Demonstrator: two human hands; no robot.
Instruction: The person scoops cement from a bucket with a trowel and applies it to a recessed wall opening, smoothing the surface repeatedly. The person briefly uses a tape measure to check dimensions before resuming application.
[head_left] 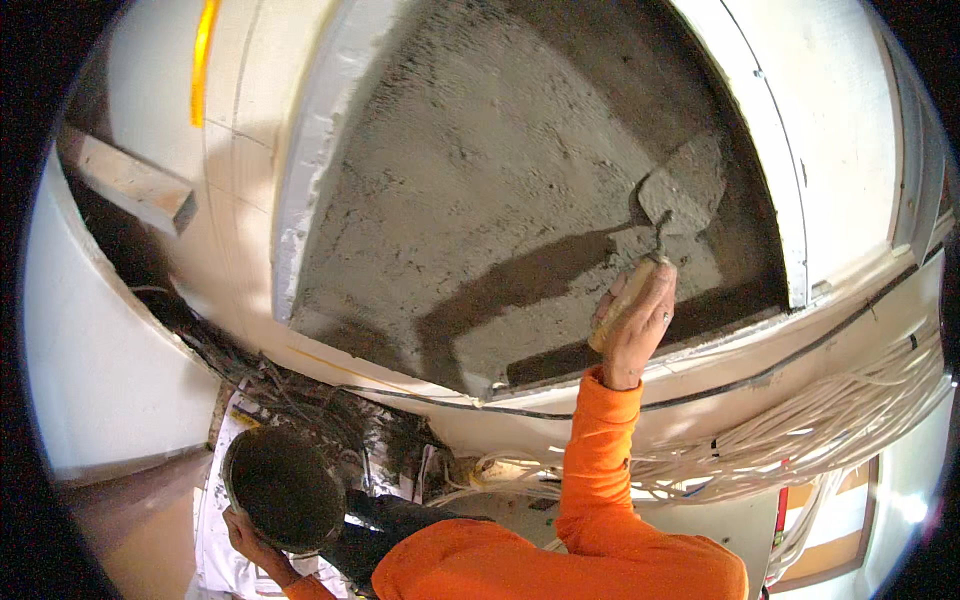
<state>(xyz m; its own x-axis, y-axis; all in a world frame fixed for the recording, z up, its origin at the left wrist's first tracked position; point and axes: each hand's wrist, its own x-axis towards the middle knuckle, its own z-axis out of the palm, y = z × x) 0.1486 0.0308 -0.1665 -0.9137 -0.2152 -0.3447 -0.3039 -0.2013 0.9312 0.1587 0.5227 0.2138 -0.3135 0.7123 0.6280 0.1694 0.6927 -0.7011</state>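
My right hand (640, 325) grips the pale handle of a trowel (683, 192). The blade lies against grey mortar (480, 170) spread over a large framed panel, near the panel's right edge. Rough mortar covers most of the surface, while darker, smoother areas run along the right side and lower right edge. My arm and the trowel cast a shadow across the panel. Down at the lower left, my left hand (248, 540) holds a round dark bucket (285, 490) by its side. The bucket's inside is dark, so its contents are hard to make out.
White edging (305, 190) frames the panel. A thick bundle of pale cables (800, 410) hangs at the lower right, with a black cable (690, 397) running below the panel. At the far left a wooden block (130, 180) juts out. White sheeting (225, 570) lies beneath the bucket.
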